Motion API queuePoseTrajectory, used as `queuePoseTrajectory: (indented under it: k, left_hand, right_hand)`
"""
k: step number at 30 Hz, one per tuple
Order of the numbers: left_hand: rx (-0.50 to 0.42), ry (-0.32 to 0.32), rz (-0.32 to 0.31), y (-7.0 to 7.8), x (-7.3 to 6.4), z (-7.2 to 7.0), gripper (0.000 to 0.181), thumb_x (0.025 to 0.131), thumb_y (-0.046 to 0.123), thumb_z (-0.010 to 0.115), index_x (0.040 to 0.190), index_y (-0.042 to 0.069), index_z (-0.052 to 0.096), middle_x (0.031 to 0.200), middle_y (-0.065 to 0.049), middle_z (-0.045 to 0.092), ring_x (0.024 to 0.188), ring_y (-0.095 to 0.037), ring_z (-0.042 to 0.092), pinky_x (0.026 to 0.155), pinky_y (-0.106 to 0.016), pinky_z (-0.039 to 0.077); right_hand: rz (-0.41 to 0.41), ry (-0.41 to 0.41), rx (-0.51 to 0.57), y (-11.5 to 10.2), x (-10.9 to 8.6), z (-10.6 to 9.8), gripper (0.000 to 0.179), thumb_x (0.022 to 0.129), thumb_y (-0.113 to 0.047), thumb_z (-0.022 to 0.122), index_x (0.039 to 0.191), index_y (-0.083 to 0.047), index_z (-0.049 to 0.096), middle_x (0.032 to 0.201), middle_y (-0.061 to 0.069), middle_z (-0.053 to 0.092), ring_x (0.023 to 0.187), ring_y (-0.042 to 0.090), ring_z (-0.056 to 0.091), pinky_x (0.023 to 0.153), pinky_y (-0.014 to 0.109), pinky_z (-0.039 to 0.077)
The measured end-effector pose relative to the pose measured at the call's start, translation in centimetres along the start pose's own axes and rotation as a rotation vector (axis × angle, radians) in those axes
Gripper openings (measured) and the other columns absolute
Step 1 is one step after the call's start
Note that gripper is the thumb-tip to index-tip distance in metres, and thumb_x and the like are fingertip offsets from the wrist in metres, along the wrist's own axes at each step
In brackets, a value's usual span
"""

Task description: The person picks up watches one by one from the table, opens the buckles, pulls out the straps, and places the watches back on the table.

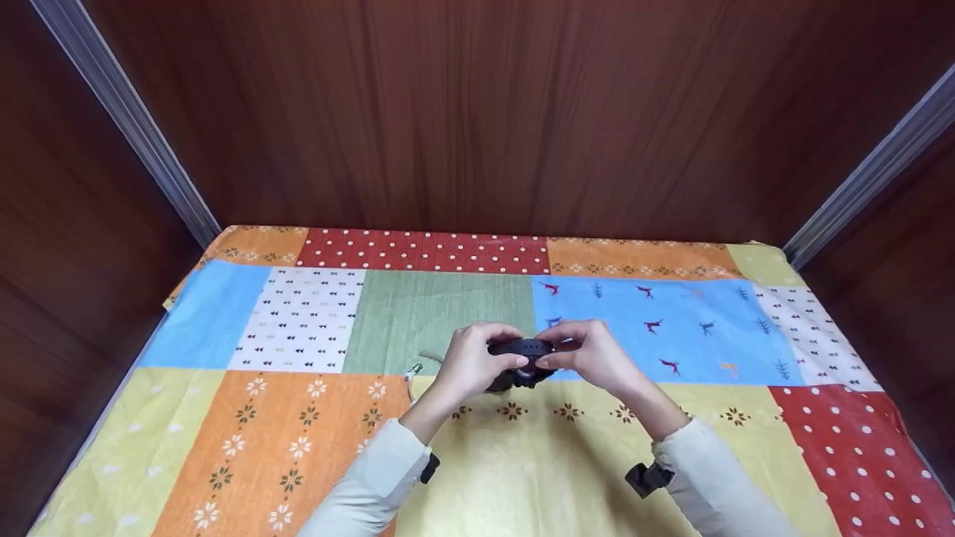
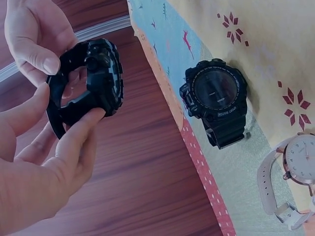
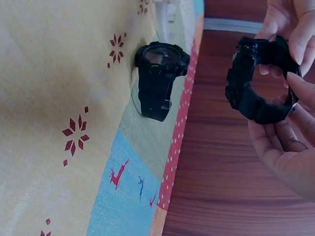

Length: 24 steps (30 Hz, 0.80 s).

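Note:
A black sports watch [image 1: 531,347] is held up between both hands above the table, its strap curved into a loop. My left hand [image 1: 471,363] grips it from the left, with fingers on the case and strap in the left wrist view. From the other side, my right hand [image 1: 593,356] pinches the strap, thumb close to the left thumb. The strap ends meet near the thumbs [image 3: 297,81]; whether they are fastened I cannot tell. A second black watch [image 2: 219,93], marked SPORT WATCH, lies on the cloth below the hands.
A watch with a white dial and pale strap [image 2: 268,184] lies beside the second black watch. A patchwork cloth [image 1: 298,440] covers the table. Dark wooden panels [image 1: 477,112] stand behind and at both sides.

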<state>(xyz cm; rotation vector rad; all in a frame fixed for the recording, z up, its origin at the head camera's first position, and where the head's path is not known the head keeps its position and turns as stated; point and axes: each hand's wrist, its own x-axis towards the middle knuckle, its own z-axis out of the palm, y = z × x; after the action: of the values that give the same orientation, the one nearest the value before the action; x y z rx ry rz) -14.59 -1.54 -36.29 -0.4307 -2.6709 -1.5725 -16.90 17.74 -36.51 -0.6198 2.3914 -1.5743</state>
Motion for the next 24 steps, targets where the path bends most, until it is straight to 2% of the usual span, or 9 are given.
queuePoseTrajectory:
  k: [7, 15, 24]
  left_hand:
    - [-0.053, -0.004, -0.006, -0.22, -0.08, -0.22, 0.024, 0.075, 0.010, 0.074, 0.098, 0.006, 0.070, 0.095, -0.005, 0.068, 0.093, -0.021, 0.060, 0.084, -0.037, 0.044]
    - [-0.099, -0.009, -0.023, -0.51, -0.23, -0.48, 0.026, 0.074, 0.010, 0.074, 0.099, 0.005, 0.069, 0.095, -0.007, 0.068, 0.093, -0.024, 0.060, 0.085, -0.044, 0.043]
    - [-0.121, -0.029, -0.057, -0.73, -0.32, -0.67, 0.024, 0.076, 0.010, 0.073, 0.100, 0.006, 0.069, 0.094, -0.005, 0.067, 0.091, -0.021, 0.058, 0.084, -0.044, 0.043]
  right_hand:
    - [0.022, -0.011, 0.001, -0.02, -0.02, -0.20, 0.025, 0.074, -0.004, 0.074, 0.097, 0.004, 0.068, 0.090, 0.015, 0.064, 0.078, 0.018, 0.061, 0.069, 0.026, 0.051]
    - [0.031, -0.009, -0.016, -0.31, -0.09, -0.17, 0.024, 0.074, 0.003, 0.070, 0.097, 0.008, 0.067, 0.092, 0.017, 0.064, 0.082, 0.022, 0.059, 0.069, 0.026, 0.051]
    - [0.047, -0.003, 0.002, -0.11, -0.15, -0.37, 0.024, 0.074, -0.007, 0.074, 0.097, 0.000, 0.070, 0.091, 0.012, 0.064, 0.082, 0.018, 0.058, 0.070, 0.027, 0.051]
